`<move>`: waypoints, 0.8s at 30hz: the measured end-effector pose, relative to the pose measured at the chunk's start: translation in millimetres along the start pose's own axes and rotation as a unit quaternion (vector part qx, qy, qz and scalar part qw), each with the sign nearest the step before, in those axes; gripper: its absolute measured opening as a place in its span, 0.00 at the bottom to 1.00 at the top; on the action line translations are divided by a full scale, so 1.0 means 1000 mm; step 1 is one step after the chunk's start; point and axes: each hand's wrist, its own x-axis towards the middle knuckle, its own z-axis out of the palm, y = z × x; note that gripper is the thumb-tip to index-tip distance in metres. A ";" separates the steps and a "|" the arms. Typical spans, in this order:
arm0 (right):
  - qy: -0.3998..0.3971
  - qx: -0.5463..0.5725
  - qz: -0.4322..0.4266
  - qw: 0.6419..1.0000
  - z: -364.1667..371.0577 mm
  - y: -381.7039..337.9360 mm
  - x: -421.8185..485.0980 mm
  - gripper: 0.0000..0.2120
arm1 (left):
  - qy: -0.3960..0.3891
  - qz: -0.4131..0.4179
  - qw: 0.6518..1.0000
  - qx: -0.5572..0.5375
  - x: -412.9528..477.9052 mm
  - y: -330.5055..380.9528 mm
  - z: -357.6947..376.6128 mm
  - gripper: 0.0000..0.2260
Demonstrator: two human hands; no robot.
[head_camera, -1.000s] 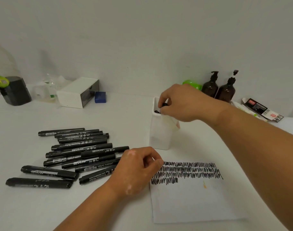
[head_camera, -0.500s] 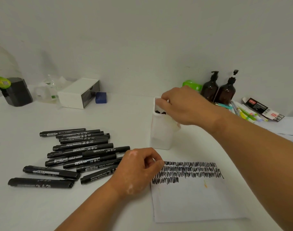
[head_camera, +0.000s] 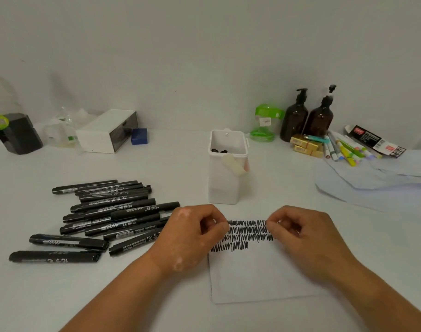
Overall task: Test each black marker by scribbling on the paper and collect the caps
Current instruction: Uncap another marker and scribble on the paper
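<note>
Several black markers (head_camera: pixel 108 213) lie in a loose pile on the white table, left of centre. A sheet of paper (head_camera: pixel 259 276) with rows of black scribbles (head_camera: pixel 247 232) lies in front of me. Behind it stands a white container (head_camera: pixel 226 178) with black caps (head_camera: pixel 217 150) inside. My left hand (head_camera: pixel 192 238) rests at the paper's upper left edge, fingers curled, with nothing visible in it. My right hand (head_camera: pixel 303 240) rests on the paper's upper right part, also curled with nothing seen in it. Both hands cover the ends of the scribble rows.
Two brown pump bottles (head_camera: pixel 307 118), a green dispenser (head_camera: pixel 264 123), small yellow boxes (head_camera: pixel 305 144) and coloured pens (head_camera: pixel 343 149) stand at the back right. A white box (head_camera: pixel 104 133), a blue block (head_camera: pixel 139 136) and a large bottle (head_camera: pixel 15 130) are at the back left. Loose paper (head_camera: pixel 377 178) lies right.
My right hand has left the white container's mouth and come down onto the paper's right side. My left hand has stayed at the paper's left edge.
</note>
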 end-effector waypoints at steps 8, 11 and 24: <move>0.000 0.049 -0.013 0.999 0.008 0.012 -0.005 0.07 | 0.039 0.020 0.991 0.123 -0.007 0.008 -0.013 0.02; -0.001 0.068 -0.001 0.998 0.003 0.016 -0.004 0.04 | 0.069 0.018 0.965 0.251 -0.015 0.003 -0.031 0.04; -0.028 0.125 0.005 0.992 0.001 0.008 -0.008 0.04 | 0.006 -0.063 0.901 0.429 -0.052 0.004 -0.036 0.13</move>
